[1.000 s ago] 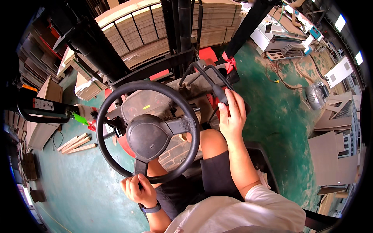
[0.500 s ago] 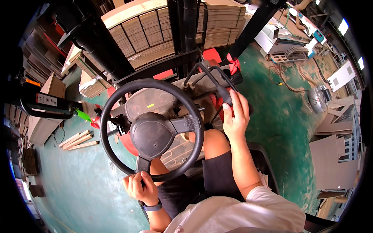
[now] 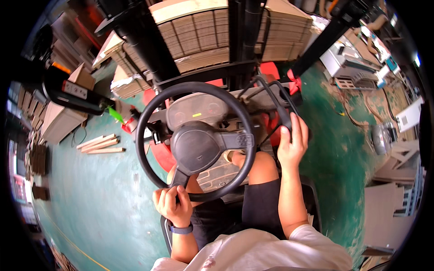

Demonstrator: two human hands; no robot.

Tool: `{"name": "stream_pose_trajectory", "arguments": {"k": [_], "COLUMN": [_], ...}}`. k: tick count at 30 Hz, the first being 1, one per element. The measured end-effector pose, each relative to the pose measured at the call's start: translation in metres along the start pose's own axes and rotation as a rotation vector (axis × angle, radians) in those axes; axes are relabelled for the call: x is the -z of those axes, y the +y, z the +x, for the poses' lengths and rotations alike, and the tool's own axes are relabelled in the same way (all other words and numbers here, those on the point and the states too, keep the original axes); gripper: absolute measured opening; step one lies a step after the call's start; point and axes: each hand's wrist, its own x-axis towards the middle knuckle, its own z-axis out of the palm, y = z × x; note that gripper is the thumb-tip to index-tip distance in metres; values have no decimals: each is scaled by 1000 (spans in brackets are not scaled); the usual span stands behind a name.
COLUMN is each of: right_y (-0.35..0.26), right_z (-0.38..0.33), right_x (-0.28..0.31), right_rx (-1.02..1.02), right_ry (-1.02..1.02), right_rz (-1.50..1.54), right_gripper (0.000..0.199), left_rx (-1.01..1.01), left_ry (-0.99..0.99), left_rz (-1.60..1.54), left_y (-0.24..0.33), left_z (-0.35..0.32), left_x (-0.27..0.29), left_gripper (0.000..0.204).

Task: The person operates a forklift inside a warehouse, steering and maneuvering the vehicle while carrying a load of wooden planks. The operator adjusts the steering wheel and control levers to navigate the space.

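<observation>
A black steering wheel (image 3: pixel 196 147) of a forklift stands in front of me. My left hand (image 3: pixel 174 207) is closed around its lower left rim, beside the bottom spoke; a dark band circles that wrist. To the right of the wheel, my right hand (image 3: pixel 293 147) has its fingers and thumb around the end of a black control lever (image 3: pixel 283 115), partly hiding its grip. A second bent lever (image 3: pixel 289 97) rises right beside it. Behind the wheel lies a dusty dashboard (image 3: pixel 181 115) with a small yellow-green lit strip.
Beyond the dark mast (image 3: pixel 244 36) stand stacks of flat boards (image 3: pixel 194 34). Several timber strips (image 3: pixel 101 144) lie on the green floor (image 3: pixel 99 194) at left. On the right are a white machine (image 3: pixel 346 61), loose hoses (image 3: pixel 352 108), a round metal motor (image 3: pixel 382 137) and leaning panels (image 3: pixel 379 212).
The whole scene has shifted rightward in the picture and turned slightly. Both hands keep their places on the wheel and the lever.
</observation>
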Motion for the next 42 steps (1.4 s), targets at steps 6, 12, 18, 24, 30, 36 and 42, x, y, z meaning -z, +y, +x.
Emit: {"name": "stream_pose_trajectory", "arguments": {"k": [6,12,18,24,30,36,42], "right_y": [5,6,7,12,15,105,112], "right_z": [-38,-37,-36,-41,-56,-154,-117], "right_x": [13,12,10,8,12,16,-74], "right_rx": [-23,-2,-7,-22,-47,-287,-182], "right_ry": [13,1,13,-12,-37,-625,-325], "right_rz": [-40,-39,-43,-38,34,-168,-136], "right_gripper": [38,38,41,44,54,23,8], "left_rx": [-26,-29,-24,-24,-22,-23,-16], "left_ry": [3,31,30,30,17,6,6], "left_rz": [-35,-26,-39,-37,-45,-63,-17], "left_y": [-2,-4,-2,-1,1,6,2], "left_z": [7,6,7,10,11,10,5], "left_x": [2,3,2,5,6,6,9], "left_gripper": [16,16,16,17,15,13,12]}}
